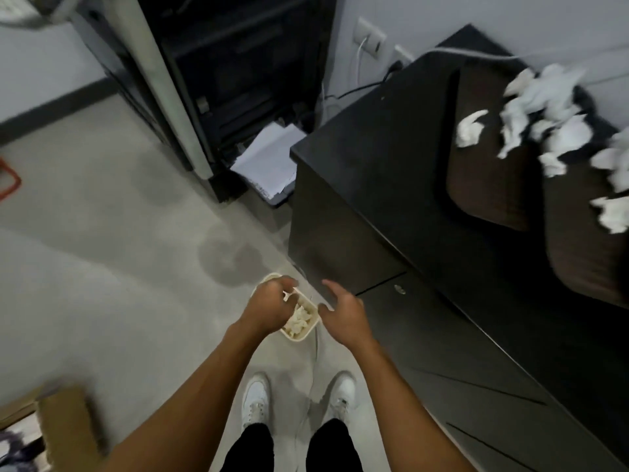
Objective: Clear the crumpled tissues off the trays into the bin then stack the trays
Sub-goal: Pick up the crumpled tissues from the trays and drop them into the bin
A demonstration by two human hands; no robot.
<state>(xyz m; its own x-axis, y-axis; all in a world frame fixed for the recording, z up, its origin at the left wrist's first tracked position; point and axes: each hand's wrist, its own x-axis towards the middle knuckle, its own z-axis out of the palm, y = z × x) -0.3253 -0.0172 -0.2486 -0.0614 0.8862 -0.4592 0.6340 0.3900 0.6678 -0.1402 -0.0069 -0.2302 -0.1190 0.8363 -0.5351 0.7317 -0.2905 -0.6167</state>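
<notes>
A small cream bin [308, 330] stands on the floor beside the black cabinet, with crumpled tissues inside it. My left hand [269, 303] hovers over the bin, fingers curled around a scrap of white tissue [288, 295]. My right hand [342, 310] is just right of the bin, fingers spread and holding nothing. Two dark brown trays [490, 185] [585, 253] lie on the black cabinet top at the right. Several crumpled white tissues [544, 110] are scattered over them.
The black cabinet [374, 158] fills the right side, its corner near the bin. A dark printer stand with loose white papers [269, 161] stands behind. Cardboard boxes [64, 424] sit at the lower left. My white shoes [255, 400] are on the grey floor below the bin.
</notes>
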